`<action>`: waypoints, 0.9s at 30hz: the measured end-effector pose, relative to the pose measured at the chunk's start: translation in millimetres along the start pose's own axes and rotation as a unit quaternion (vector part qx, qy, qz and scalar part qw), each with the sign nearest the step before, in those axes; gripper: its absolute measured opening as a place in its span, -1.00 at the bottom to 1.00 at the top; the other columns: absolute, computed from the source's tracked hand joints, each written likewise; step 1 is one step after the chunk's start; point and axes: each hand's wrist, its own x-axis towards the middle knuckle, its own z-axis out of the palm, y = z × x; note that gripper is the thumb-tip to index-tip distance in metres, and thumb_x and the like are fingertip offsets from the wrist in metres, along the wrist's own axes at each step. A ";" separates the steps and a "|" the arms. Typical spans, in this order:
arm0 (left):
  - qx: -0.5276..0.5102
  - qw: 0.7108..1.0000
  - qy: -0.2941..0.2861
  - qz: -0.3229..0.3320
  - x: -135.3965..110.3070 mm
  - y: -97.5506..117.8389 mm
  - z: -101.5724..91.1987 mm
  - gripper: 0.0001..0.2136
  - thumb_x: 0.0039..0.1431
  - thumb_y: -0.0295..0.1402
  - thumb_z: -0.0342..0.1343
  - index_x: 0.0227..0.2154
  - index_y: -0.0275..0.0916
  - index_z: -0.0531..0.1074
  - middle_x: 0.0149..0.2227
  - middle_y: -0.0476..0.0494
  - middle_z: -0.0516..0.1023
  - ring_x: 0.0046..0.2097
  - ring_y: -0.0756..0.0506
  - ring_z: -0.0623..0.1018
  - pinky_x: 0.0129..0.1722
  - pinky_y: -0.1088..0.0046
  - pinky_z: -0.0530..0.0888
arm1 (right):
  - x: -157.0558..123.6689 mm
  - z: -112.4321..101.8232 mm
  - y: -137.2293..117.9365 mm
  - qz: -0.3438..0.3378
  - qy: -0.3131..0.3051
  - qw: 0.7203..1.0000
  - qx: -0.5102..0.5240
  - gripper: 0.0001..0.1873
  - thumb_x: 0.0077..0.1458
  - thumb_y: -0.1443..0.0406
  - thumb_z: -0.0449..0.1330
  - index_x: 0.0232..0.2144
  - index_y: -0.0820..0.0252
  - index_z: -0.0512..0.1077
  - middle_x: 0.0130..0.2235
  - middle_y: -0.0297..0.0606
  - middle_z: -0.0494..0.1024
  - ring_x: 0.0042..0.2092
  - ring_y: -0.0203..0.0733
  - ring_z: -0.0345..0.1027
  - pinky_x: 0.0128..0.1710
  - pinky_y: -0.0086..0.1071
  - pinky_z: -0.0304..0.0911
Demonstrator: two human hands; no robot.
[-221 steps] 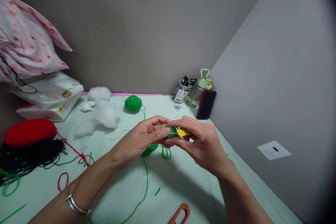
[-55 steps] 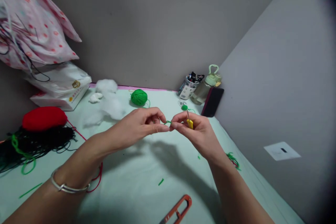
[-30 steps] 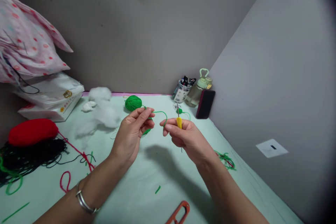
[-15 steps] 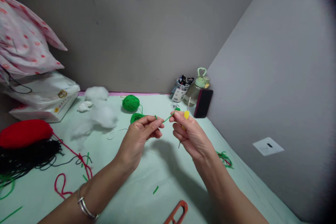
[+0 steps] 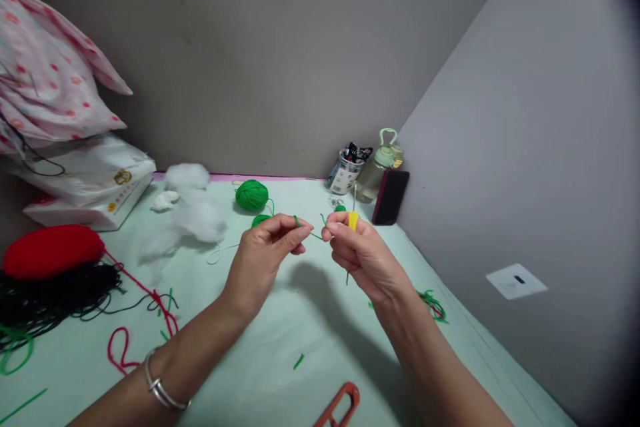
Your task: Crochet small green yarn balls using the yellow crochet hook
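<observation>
Green yarn pinched btwn both my hands.
Left hand (image 5: pixel 263 250) pinches the yarn strand (image 5: pixel 314 235); right hand (image 5: pixel 357 255) pinches it too, gripping yellow-handled hook (image 5: pixel 353 220); yarn ball (image 5: pixel 251 195) far behind.

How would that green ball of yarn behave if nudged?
The green yarn ball is round, so it would probably roll. Being wound thread, it likely feels soft and light. Its loose strand trails off, so it might unwind.

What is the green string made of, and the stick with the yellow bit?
The green string looks like soft, matte yarn, like the wound ball behind it. The stick is thin and grey, probably metal; its yellow grip looks smooth, plastic or rubber, hard to tell.
</observation>
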 end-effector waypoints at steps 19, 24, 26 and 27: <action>0.100 0.992 -0.043 0.058 -3.1 5.6 0.8 -0.92 0.20 -0.29 0.28 -0.31 -0.17 0.61 -0.32 -0.06 0.68 -0.21 -0.12 0.62 -0.12 0.36 0.52 | -4.1 0.5 -2.0 -0.002 -0.023 0.997 -0.068 -0.69 -0.04 0.15 0.45 -0.36 0.17 0.45 -0.49 -0.41 0.56 -0.60 -0.48 -0.20 -0.60 -0.41 -0.32; 0.092 0.993 -0.061 0.045 -1.1 3.6 0.4 -0.93 0.18 -0.31 0.27 -0.33 -0.17 0.60 -0.31 -0.05 0.69 -0.20 -0.11 0.63 -0.09 0.35 0.52 | -3.9 0.1 2.2 -0.030 0.004 0.995 -0.097 -0.67 -0.06 0.11 0.46 -0.38 0.18 0.49 -0.50 -0.41 0.52 -0.59 -0.46 -0.18 -0.59 -0.40 -0.30; 0.099 0.993 -0.053 0.042 -1.4 4.6 0.6 -0.95 0.17 -0.33 0.27 -0.35 -0.17 0.59 -0.33 -0.03 0.66 -0.23 -0.08 0.61 -0.13 0.39 0.52 | -3.4 0.7 4.4 -0.039 0.015 0.994 -0.106 -0.66 -0.08 0.10 0.48 -0.40 0.18 0.51 -0.56 -0.47 0.40 -0.58 -0.45 -0.18 -0.58 -0.39 -0.29; 0.100 0.993 -0.047 0.040 -1.7 5.1 0.9 -0.95 0.17 -0.33 0.27 -0.35 -0.17 0.59 -0.34 -0.01 0.65 -0.25 -0.07 0.60 -0.15 0.40 0.51 | -3.1 1.2 5.6 -0.044 0.021 0.993 -0.107 -0.67 -0.10 0.10 0.49 -0.41 0.18 0.52 -0.59 -0.50 0.33 -0.58 -0.45 -0.18 -0.58 -0.39 -0.28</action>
